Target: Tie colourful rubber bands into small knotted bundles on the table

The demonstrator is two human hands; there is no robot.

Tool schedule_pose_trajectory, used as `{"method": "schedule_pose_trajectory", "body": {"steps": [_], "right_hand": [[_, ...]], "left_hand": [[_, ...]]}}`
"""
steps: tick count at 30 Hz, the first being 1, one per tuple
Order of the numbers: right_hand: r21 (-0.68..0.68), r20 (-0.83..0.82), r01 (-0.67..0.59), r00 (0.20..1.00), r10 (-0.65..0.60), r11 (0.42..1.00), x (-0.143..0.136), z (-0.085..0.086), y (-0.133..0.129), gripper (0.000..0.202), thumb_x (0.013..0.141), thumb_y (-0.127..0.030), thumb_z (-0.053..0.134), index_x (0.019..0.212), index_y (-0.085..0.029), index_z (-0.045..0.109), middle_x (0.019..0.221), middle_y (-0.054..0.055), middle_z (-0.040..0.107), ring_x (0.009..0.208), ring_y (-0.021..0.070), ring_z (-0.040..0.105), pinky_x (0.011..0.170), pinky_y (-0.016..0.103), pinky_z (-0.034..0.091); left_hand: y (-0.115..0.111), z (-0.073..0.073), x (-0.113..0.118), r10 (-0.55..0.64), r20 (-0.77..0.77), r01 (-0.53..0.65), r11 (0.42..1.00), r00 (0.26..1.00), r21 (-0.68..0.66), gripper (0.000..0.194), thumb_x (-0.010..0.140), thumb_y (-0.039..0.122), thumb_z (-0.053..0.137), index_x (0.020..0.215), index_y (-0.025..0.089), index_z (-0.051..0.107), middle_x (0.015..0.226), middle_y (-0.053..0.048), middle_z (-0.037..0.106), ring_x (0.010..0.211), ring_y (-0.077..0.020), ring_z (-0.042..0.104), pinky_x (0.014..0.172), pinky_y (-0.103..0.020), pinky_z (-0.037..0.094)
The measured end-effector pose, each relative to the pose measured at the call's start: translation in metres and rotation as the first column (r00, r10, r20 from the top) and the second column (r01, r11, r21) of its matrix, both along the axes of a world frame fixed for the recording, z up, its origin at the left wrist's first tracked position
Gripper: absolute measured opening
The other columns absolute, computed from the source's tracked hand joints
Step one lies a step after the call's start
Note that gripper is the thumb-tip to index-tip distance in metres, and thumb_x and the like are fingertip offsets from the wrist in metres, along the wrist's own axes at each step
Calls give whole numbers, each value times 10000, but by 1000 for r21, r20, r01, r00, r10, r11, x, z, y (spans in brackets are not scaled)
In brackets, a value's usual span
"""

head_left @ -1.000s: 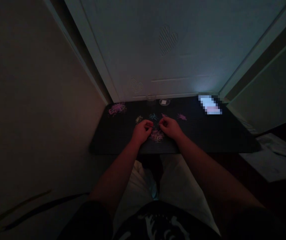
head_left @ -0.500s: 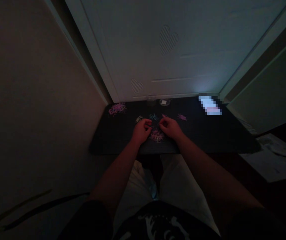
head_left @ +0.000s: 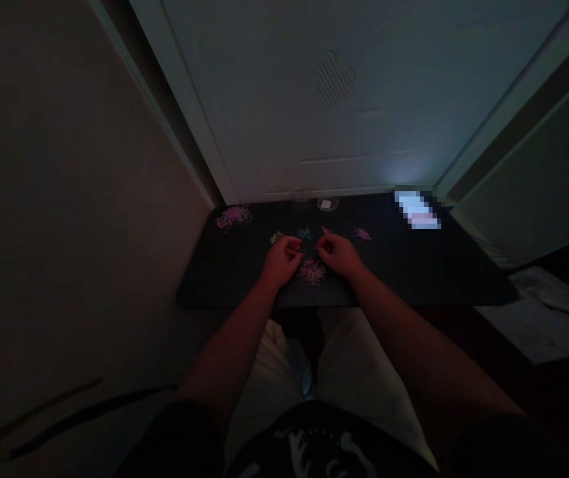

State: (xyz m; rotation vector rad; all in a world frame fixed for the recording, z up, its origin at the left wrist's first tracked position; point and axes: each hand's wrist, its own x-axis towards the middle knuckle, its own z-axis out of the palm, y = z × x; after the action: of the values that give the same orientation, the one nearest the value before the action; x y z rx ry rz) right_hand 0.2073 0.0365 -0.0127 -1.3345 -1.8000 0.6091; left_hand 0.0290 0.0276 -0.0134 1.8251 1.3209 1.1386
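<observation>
In the dim head view my left hand (head_left: 283,257) hovers over the dark table, its curled fingers and thumb apart. My right hand (head_left: 338,255) faces it with thumb and forefinger pinched; whatever lies between them is too small to make out. Just below the fingertips is a mixed pile of thin pink and pale strips (head_left: 313,271). Beyond the hands are smaller heaps: a yellowish one (head_left: 277,236) partly behind my left hand, a bluish one (head_left: 305,232) between the two, a pink one (head_left: 326,230) partly behind my right hand, and another pink one (head_left: 362,233) further right.
A larger pink-purple heap (head_left: 233,217) occupies the table's far left corner. Along the back edge stand a clear tub (head_left: 301,199) and a round clear lid (head_left: 327,204). A bright, blurred-out screen (head_left: 418,209) lies back right. Behind rises a white door (head_left: 274,99).
Both hands stay almost in place. My left fingertips have shifted very slightly; the piles look the same.
</observation>
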Motion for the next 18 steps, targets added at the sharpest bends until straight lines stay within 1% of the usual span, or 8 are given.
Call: {"method": "schedule_pose_trajectory", "body": {"steps": [5, 11, 18], "right_hand": [[11, 19, 3, 1000, -3, 1000, 0, 1, -1, 99, 703, -239, 528, 718, -167, 594, 615, 0, 563, 544, 116, 482, 537, 239, 373], [13, 28, 6, 1000, -6, 1000, -1, 1, -1, 97, 702, -235, 526, 718, -168, 595, 624, 1, 570, 554, 117, 496, 540, 235, 379], [12, 30, 3, 1000, -4, 1000, 0, 1, 0, 95, 701, -226, 527, 729, -168, 597, 622, -1, 563, 549, 115, 490, 536, 234, 378]], "left_hand": [[0, 0, 1, -16, 52, 16, 1000, 999, -16, 280, 709, 121, 621, 982, 162, 577, 897, -49, 648, 709, -102, 617, 652, -233, 496], [0, 0, 1, -35, 42, 37, 999, 998, -34, 254, 713, 116, 622, 960, 164, 587, 904, -51, 665, 744, -112, 635, 689, -250, 509], [-1, 1, 2, -38, 17, 39, 999, 999, -28, 227, 721, 108, 608, 942, 154, 588, 898, -50, 662, 764, -113, 631, 694, -250, 511]]}}
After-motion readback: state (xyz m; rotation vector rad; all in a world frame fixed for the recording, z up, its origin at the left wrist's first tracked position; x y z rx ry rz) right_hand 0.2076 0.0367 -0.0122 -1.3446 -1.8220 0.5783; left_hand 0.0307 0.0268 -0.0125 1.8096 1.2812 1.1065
